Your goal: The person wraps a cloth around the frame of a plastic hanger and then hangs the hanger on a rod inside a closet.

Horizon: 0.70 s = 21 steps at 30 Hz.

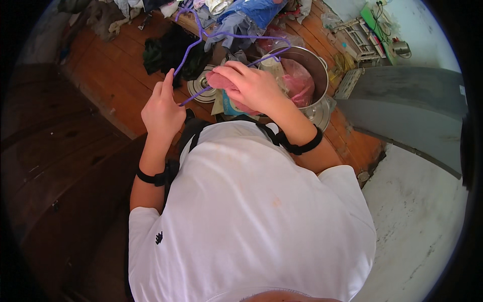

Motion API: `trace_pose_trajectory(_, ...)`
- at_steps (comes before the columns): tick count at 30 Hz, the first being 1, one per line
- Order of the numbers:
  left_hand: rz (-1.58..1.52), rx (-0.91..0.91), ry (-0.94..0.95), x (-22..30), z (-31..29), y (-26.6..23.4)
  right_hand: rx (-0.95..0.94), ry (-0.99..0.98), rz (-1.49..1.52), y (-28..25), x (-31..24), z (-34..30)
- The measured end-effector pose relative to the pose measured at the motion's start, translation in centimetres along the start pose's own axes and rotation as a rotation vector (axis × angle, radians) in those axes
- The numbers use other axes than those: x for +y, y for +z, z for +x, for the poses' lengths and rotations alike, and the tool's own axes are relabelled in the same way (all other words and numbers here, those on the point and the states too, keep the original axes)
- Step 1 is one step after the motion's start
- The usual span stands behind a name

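Note:
A purple clothes hanger (236,36) is held up in front of my body, its hook pointing away from me. At its left corner, my left hand (163,115) is closed round the hanger, with a finger stretched along the sloping arm. My right hand (257,89) presses a folded dusty-pink cloth (219,81) against the hanger's long lower bar, near the middle. Part of the cloth hangs below my right palm, and that hand hides a stretch of the bar.
On the wooden floor (108,83) ahead stands a large metal pot (322,93) with a pink plastic bag (298,80) inside. A round metal lid (198,88) and dark clothing (176,50) lie left of it. Heaped clothes (241,22) are farther off. A grey cabinet (407,105) stands at right.

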<state>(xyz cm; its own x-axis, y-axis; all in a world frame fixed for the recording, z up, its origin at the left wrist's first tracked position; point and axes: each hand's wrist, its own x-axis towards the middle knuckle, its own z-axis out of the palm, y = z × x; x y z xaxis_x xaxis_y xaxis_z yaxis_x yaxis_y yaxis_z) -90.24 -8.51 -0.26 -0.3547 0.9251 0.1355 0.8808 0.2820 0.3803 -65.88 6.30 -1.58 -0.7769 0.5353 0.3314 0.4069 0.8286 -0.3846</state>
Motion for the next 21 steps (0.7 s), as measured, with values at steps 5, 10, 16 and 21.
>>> trace_pose_trajectory(5, -0.022, 0.006, -0.04, -0.1, -0.3, -1.0, 0.056, 0.048, -0.163, -1.0, 3.8, -0.2)
trace_pose_trajectory(10, 0.01, -0.008, -0.036, -0.5, 0.0, -1.1, 0.021, 0.098, -0.2, -0.4, 5.7, -0.1)
trace_pose_trajectory(16, -0.042, -0.026, -0.054, 0.4, 0.9, 1.2, 0.059, -0.127, -0.078, 2.7, -1.6, 2.5)
trace_pose_trajectory(21, -0.108, -0.015, -0.049, 0.1, 1.2, 2.1, 0.084, -0.205, -0.031, 2.1, -1.6, 3.2)
